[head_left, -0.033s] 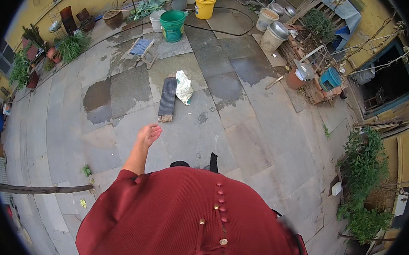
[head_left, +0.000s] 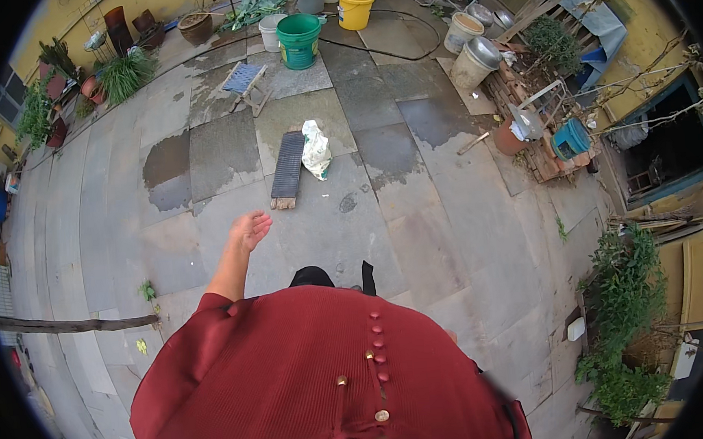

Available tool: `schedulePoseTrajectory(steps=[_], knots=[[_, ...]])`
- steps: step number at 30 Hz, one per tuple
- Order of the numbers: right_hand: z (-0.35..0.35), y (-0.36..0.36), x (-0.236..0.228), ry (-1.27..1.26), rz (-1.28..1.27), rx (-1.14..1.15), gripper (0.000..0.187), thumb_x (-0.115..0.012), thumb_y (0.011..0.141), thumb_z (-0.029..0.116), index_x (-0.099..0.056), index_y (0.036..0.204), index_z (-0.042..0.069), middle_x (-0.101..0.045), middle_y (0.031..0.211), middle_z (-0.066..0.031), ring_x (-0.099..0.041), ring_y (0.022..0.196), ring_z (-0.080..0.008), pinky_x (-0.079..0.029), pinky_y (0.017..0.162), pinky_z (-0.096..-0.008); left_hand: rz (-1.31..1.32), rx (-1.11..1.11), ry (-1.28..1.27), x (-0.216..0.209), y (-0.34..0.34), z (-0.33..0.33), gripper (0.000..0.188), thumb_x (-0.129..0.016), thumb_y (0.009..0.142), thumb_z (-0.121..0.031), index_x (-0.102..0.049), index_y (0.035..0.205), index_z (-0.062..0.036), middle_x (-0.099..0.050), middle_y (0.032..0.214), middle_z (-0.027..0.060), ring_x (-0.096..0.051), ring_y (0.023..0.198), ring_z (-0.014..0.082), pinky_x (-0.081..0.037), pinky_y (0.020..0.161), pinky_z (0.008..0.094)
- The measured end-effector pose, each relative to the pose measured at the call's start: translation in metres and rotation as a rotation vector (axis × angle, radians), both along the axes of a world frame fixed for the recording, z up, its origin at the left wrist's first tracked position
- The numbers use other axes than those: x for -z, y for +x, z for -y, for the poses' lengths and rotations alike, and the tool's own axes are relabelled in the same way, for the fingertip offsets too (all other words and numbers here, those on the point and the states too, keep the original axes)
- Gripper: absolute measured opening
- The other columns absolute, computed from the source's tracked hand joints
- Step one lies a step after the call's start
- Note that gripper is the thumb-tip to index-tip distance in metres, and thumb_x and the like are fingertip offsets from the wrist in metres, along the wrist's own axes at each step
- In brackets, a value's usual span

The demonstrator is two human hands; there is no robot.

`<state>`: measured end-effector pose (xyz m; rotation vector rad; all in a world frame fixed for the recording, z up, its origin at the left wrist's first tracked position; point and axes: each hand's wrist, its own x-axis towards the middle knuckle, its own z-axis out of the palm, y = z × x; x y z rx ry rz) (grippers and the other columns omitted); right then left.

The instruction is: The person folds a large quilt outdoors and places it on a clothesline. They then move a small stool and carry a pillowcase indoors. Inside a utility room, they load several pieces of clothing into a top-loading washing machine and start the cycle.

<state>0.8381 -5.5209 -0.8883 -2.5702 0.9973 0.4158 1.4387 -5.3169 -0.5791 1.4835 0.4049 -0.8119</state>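
Note:
My left hand (head_left: 250,228) is held out over the paving at the end of a bare forearm, with its fingers extended and nothing in it. Nearest to it on the ground lies a long dark ribbed board (head_left: 287,167) with wooden ends. Against the board's right side rests a crumpled white plastic bag (head_left: 316,150) with green marks. My right hand is out of sight. A red buttoned top covers the lower middle, and a black-clad knee (head_left: 312,277) shows just beyond it.
A folding stool (head_left: 245,82) with a blue seat stands ahead, near a green bucket (head_left: 299,44) and a yellow bucket (head_left: 355,9). A dark hose (head_left: 405,58) curls behind. Bricks and a blue pail (head_left: 570,138) are at right; a wooden pole (head_left: 82,325) juts in from the left.
My left hand has shifted slightly left and up in the view. More of the black-clad knee shows past the top's hem.

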Motion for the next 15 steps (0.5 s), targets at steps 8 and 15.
schedulePoseTrajectory(steps=[8, 15], knots=[[0.378, 0.288, -0.067, 0.478, 0.687, 0.825, 0.022, -0.063, 0.083, 0.012, -0.061, 0.099, -0.003, -0.066, 0.075, -0.0119, -0.062, 0.058, -0.0174, -0.051, 0.051, -0.0299, -0.076, -0.39, 0.068, 0.044, 0.122, 0.089, 0.022, -0.053, 0.087, -0.016, -0.056, 0.103, -0.0009, -0.063, 0.102, 0.0148, -0.063, 0.086, 0.0247, -0.052, 0.073, 0.035], [0.49, 0.457, -0.118, 0.755, 0.356, 0.755, 0.021, -0.065, 0.082, 0.011, -0.063, 0.097, -0.003, -0.068, 0.081, -0.013, -0.064, 0.06, -0.0194, -0.053, 0.056, -0.0326, -0.094, -0.242, 0.049, 0.022, 0.277, 0.333, 0.021, -0.053, 0.088, -0.015, -0.056, 0.103, -0.001, -0.064, 0.099, 0.0135, -0.063, 0.084, 0.0239, -0.052, 0.071, 0.0326]])
